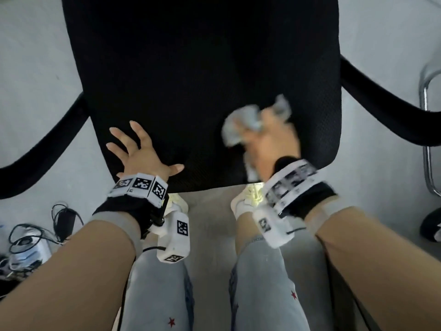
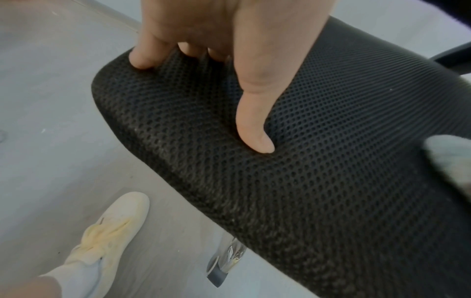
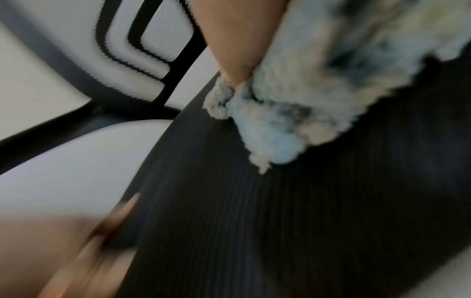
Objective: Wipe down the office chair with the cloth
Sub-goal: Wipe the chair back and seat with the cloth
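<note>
The black mesh office chair seat fills the head view in front of me. My left hand lies flat on its front left corner with fingers spread; in the left wrist view the thumb presses into the mesh seat. My right hand grips a crumpled pale blue-white cloth against the seat's front right part and is motion-blurred. The right wrist view shows the fluffy cloth bunched in the hand on the dark seat. A cloth corner shows at the left wrist view's right edge.
Black armrests curve out at left and right. Cables and small devices lie on the grey floor at the left. A chrome tube frame stands at the right. My pale shoes are under the seat's front edge.
</note>
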### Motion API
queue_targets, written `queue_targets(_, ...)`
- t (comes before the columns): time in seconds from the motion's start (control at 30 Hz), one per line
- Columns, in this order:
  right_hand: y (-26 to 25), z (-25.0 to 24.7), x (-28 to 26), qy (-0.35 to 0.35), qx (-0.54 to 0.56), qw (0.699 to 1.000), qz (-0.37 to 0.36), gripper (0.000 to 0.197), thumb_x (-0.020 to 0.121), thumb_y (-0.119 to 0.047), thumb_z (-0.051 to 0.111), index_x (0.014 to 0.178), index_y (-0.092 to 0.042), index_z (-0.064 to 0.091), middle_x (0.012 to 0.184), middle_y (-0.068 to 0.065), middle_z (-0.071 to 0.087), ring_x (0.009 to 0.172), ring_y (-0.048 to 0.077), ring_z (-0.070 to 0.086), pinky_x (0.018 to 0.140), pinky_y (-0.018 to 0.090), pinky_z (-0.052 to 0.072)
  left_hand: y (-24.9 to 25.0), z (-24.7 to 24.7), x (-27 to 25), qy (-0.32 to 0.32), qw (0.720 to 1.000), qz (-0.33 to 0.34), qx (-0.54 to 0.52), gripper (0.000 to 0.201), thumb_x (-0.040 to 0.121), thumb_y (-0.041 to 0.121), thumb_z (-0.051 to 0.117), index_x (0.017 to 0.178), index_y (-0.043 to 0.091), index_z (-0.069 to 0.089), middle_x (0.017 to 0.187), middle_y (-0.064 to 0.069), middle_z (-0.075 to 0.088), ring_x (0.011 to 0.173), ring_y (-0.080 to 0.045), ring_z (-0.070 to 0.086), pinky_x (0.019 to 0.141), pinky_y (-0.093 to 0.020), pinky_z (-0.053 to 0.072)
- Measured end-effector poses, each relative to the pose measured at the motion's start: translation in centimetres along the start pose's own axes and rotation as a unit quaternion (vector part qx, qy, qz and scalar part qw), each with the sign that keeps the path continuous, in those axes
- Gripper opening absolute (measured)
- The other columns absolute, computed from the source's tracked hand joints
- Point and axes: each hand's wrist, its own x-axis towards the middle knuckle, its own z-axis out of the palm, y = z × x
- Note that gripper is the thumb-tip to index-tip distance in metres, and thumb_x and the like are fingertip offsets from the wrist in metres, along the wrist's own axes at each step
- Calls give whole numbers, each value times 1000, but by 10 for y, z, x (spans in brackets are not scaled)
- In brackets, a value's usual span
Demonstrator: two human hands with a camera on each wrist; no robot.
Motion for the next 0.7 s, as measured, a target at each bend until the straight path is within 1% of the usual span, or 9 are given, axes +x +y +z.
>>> queue_targets(0.1, 28, -33, 36, 137, 81, 965, 206, 41, 90, -40, 49, 125, -20, 42, 109, 8, 48, 101, 30, 52, 73, 31, 37, 1, 3, 0, 3, 1000, -7, 2, 127, 68, 43, 76, 142, 21, -26, 150, -13, -33, 140, -39, -21, 106, -65, 20)
queue_targets(0.13, 20, -31, 44, 136, 21, 968, 210, 40, 91, -35, 47, 128, -21, 42, 115, 9, 46, 105, 30, 49, 75, 32, 38, 2, 3, 0, 1, 1000, -7, 1, 128, 68, 44, 76, 142, 21, -26, 150, -13, -33, 140, -39, -21, 106, -65, 21)
queue_targets(0.23, -38, 5, 47, 26, -90, 994, 61, 43, 89, -18, 45, 132, -18, 44, 132, 14, 37, 115, 34, 41, 89, 43, 41, -1, 2, 1, -11, 1000, 1, 0, 127, 68, 46, 75, 143, 20, -24, 150, -15, -32, 140, -41, -19, 109, -60, 20)
queue_targets(0.37, -65, 8, 62, -61, -156, 979, -119, 46, 88, -18, 47, 131, -33, 45, 138, 7, 33, 122, 31, 35, 96, 43, 33, -10, -7, 5, -21, 999, 20, 29, 120, 72, 44, 72, 144, 20, -20, 152, -18, -26, 142, -42, -12, 110, -52, 25)
queue_targets(0.4, -55, -4, 72, -51, -164, 979, -112, 44, 89, -19, 47, 130, -35, 46, 136, 8, 35, 122, 31, 36, 96, 44, 33, -12, -8, 7, -22, 999, 27, 36, 117, 73, 43, 71, 145, 20, -19, 152, -18, -24, 142, -42, -10, 110, -51, 26)
queue_targets(0.5, -23, -41, 95, 29, -100, 993, 49, 42, 90, -18, 48, 129, -32, 49, 133, 13, 37, 121, 34, 38, 96, 47, 38, -13, -8, 10, -21, 998, 34, 44, 113, 75, 41, 71, 145, 20, -15, 153, -19, -20, 143, -42, -6, 110, -50, 27)
queue_targets(0.57, -31, -36, 93, 48, -110, 988, 99, 45, 90, -16, 49, 133, -29, 43, 135, 15, 35, 119, 35, 38, 93, 47, 41, -13, -9, 9, -27, 998, 35, 40, 112, 75, 39, 71, 146, 20, -14, 153, -19, -20, 142, -42, -6, 109, -50, 28)
queue_targets(0.63, -57, -12, 78, -4, -151, 987, 47, 48, 87, -13, 51, 133, -20, 41, 135, 14, 35, 118, 36, 39, 88, 47, 39, -14, -12, 7, -35, 998, 42, 33, 109, 76, 37, 70, 146, 20, -12, 153, -19, -19, 142, -43, -5, 109, -50, 28)
queue_targets(0.7, -83, 10, 56, -57, -131, 987, -69, 48, 83, -14, 57, 129, -17, 47, 131, 13, 41, 114, 37, 42, 86, 48, 38, -17, -20, 6, -44, 997, 50, 28, 105, 78, 35, 68, 146, 21, -10, 154, -18, -19, 142, -43, -4, 109, -50, 28)
